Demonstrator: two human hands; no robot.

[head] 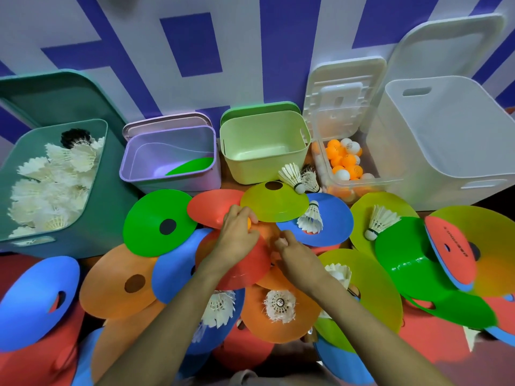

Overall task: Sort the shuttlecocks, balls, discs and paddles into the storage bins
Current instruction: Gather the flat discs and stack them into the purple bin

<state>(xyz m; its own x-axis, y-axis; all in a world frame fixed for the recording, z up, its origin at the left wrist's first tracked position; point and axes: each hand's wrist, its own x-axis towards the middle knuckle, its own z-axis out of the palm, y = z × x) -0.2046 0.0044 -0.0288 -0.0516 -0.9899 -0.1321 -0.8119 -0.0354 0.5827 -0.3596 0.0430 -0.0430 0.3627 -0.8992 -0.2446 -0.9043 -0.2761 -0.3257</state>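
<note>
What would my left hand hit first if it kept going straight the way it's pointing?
Probably the yellow disc, whose near rim lies just past the fingertips of the left hand; the light green bin stands beyond it. Depth is hard to judge.

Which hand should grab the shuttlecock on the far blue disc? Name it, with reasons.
Right, probably. The right hand lies next to the blue disc bearing the shuttlecock; the left hand is farther off and grips an orange ball. Whether the right hand holds anything is unclear.
</note>
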